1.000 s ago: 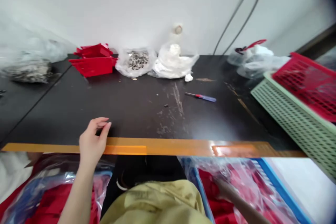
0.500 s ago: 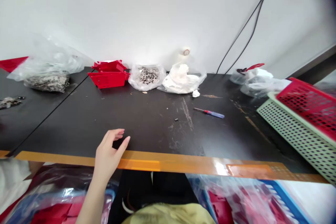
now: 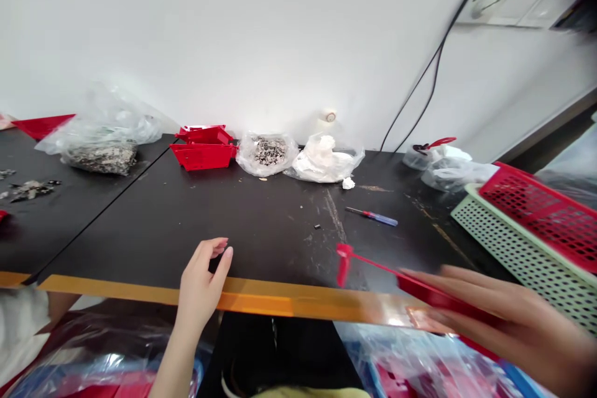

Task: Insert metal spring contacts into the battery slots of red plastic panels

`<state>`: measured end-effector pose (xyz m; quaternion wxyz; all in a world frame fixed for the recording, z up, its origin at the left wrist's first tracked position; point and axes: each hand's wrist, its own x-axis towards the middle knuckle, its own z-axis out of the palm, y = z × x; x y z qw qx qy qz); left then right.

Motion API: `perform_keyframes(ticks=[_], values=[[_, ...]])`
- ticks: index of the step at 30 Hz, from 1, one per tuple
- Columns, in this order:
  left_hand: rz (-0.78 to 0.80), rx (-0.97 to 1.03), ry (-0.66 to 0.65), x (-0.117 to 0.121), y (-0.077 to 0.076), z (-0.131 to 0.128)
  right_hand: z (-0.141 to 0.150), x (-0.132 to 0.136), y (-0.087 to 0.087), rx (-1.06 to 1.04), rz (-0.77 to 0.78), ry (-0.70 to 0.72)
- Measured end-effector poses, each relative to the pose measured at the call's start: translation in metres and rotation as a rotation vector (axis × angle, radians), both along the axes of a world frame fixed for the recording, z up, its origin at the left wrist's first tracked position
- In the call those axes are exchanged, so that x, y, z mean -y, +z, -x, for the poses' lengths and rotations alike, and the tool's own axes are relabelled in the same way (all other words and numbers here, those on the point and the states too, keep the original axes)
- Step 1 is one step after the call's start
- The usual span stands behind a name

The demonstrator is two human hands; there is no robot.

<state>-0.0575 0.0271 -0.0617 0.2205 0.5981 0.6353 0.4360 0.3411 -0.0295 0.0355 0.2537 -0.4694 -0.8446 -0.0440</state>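
Reading the head view, I see the right hand (image 3: pixel 522 323) blurred above the bench's front edge, its fingers (image 3: pixel 461 280) together on a thin red plastic strip (image 3: pixel 422 286). The strip's narrow arm reaches left over the black bench (image 3: pixel 261 236) and ends in a small red tab (image 3: pixel 344 264). The left hand (image 3: pixel 203 277) sits at the orange edge tape (image 3: pixel 280 298), fingers loosely curled and holding nothing. A blue-handled screwdriver (image 3: pixel 372 216) lies beyond the tab, and a red basket (image 3: pixel 541 211) sits on a green basket (image 3: pixel 513 255) at right.
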Motion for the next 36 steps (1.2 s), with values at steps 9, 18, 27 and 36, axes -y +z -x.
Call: perform_keyframes(ticks=[9,18,27,36], values=[[-0.004,0.092,-0.015,-0.001,0.004,0.001,0.115,-0.099,-0.045,0.180,-0.335,0.391],[0.003,0.027,-0.065,0.002,0.004,0.002,0.137,-0.112,-0.059,0.151,-0.225,0.448],[-0.007,0.053,-0.098,0.001,0.002,0.003,0.089,-0.139,-0.050,-0.041,-0.195,0.176],[0.170,-0.272,-0.463,-0.062,0.085,-0.013,0.061,-0.163,-0.041,-0.226,0.223,-0.024]])
